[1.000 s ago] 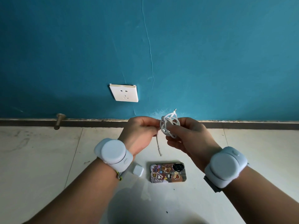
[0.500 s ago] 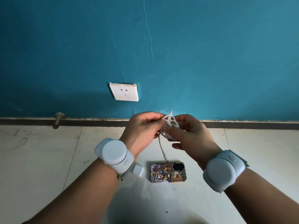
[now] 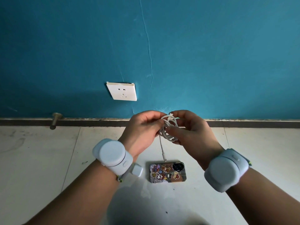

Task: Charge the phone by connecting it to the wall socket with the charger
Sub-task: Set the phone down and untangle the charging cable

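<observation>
Cable point(image 3: 168, 129) sits coiled between both hands, held up in front of the skirting, with one loose end hanging straight down from the coil so that its plug point(image 3: 165, 159) dangles just above the top edge of the phone. Left hand point(image 3: 142, 129) pinches the coil from its side with curled fingers, and right hand point(image 3: 190, 129) grips the loops from the other side, thumb across them. Phone point(image 3: 168, 172) lies back-up on the floor below and between the wrists, nothing plugged into it. White charger block point(image 3: 137, 171) rests on the floor just under the left wrist, apart from the cable. Wall socket point(image 3: 121, 91) is above and to the left of the left hand, with nothing in it. Judging by this, the job is barely begun: the cable needs uncoiling, then joining to block, phone and socket.
</observation>
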Motion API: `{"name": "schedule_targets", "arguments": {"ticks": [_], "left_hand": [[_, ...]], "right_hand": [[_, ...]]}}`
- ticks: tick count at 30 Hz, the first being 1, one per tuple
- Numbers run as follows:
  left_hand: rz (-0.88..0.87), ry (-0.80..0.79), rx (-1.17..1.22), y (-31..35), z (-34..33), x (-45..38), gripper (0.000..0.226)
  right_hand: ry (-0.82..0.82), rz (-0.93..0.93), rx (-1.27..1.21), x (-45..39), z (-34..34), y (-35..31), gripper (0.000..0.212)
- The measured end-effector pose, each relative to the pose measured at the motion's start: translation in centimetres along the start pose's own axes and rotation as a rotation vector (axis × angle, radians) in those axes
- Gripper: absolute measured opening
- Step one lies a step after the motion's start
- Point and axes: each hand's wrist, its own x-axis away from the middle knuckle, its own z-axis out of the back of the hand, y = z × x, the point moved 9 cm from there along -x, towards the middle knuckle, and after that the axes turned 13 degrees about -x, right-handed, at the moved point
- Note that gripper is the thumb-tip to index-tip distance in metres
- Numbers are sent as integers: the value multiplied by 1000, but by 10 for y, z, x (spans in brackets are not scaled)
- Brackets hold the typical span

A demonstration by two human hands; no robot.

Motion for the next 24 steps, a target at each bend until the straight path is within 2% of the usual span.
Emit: {"name": "schedule_targets", "arguments": {"ticks": [4, 9, 17, 24], "left_hand": [[48, -14, 47, 0, 0, 1, 30], [133, -4, -22, -8, 3, 2, 42], [203, -91, -118, -16, -8, 6, 31], [143, -38, -88, -10, -1, 3, 14]], "right_hand": [[17, -21, -152, -3, 2, -3, 28], [43, -83, -333, -2, 3, -6, 30], [89, -83, -410, -6, 8, -9, 29], [74, -90, -359, -6, 5, -3, 27]]}}
